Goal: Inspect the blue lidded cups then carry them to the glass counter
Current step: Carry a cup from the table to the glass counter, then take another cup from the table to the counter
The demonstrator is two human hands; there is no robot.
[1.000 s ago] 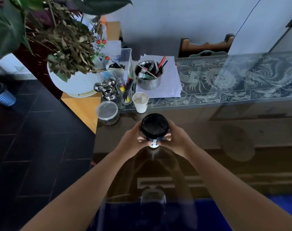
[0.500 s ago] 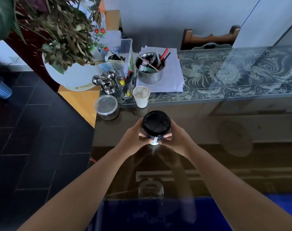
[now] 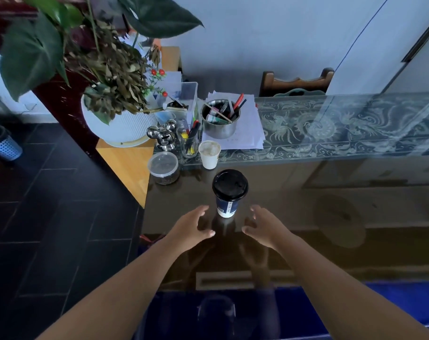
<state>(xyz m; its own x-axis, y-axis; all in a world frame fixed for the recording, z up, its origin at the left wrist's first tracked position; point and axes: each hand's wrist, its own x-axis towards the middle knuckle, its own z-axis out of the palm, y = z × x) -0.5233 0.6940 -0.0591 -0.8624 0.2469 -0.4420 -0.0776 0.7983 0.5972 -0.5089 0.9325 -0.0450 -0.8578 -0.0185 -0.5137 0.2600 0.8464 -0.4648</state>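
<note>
Blue lidded cup (image 3: 229, 193) stands upright on the dark, glossy part of the glass counter (image 3: 294, 192), long axis vertical, black lid (image 3: 230, 184) seated on top, blue wall narrowing to a white base. Both hands sit on the near side of it, low over the counter, one either side. Left hand (image 3: 192, 228) lies to the cup's left and nearer the camera; right hand (image 3: 266, 228) mirrors it on the right. Neither hand touches the cup; a strip of bare counter shows between each hand and the cup wall. Fingers on both are spread and loosely curved, palms turned inward toward each other, thumbs low, nothing held. Fingertips reach about level with the cup's base, so the cup lies forward of and between them. Gaps look close to even; cannot call one hand nearer. Beyond the cup, apart from it: a white paper cup (image 3: 209, 154) and a clear lidded tub (image 3: 163, 168), then a steel pot of pens (image 3: 219, 121) on loose papers. Only one blue cup in view. Judgement: this cup is delivered, so the hands are free either way. A re-grip would need only a short forward close from both sides onto the wall below the lid. The tall, narrow-based shape would tip if nudged high from one side alone.
</note>
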